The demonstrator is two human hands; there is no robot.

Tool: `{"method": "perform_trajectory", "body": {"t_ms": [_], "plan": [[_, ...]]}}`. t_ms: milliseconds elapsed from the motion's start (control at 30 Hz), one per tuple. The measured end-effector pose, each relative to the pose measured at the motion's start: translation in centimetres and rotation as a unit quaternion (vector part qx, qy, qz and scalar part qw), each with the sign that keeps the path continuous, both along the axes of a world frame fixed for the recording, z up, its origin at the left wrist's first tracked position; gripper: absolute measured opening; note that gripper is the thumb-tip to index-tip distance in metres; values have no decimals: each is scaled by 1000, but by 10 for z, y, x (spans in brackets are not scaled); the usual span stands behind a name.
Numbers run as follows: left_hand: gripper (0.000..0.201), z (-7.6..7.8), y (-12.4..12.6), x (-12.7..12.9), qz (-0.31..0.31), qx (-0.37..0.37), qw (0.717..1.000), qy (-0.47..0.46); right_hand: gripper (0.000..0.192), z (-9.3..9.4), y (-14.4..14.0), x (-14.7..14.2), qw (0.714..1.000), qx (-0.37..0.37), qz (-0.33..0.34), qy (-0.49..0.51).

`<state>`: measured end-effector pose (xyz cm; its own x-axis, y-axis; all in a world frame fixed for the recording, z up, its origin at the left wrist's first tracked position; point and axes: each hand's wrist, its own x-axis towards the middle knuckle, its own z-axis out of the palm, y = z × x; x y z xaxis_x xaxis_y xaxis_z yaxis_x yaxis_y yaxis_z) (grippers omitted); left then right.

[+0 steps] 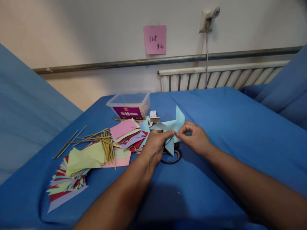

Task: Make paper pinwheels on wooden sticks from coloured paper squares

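Observation:
A light blue paper pinwheel [179, 118] is held up between my hands, its folded blades pointing several ways. My left hand [157, 143] is closed on it, with the thumb pressed near its centre. From the other side, my right hand [195, 137] pinches close to the same centre; whether a small pin sits between those fingertips is too small to tell. Under the pinwheel lies a pair of scissors with black handles [177, 158], the rest of it hidden by my left hand and the paper. A small white box [153, 115] stands just behind my left hand.
Piles of coloured paper [124, 129] and a fanned stack [68, 183] lie to the left, with thin brown sticks [107, 147] on and around them. Behind stands a clear plastic tub [128, 100]. All rest on a blue cloth [240, 143]. A radiator [223, 76] lines the wall.

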<state>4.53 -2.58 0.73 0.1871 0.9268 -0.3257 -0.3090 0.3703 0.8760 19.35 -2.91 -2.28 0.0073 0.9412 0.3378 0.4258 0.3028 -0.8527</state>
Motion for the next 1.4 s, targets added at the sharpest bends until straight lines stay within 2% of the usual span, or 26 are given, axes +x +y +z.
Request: {"method": "perform_trajectory", "body": {"t_ms": [1400], "plan": [[25, 0, -1, -1, -12, 0, 1000, 3, 19, 5, -4, -2, 999, -23, -1, 23]]}}
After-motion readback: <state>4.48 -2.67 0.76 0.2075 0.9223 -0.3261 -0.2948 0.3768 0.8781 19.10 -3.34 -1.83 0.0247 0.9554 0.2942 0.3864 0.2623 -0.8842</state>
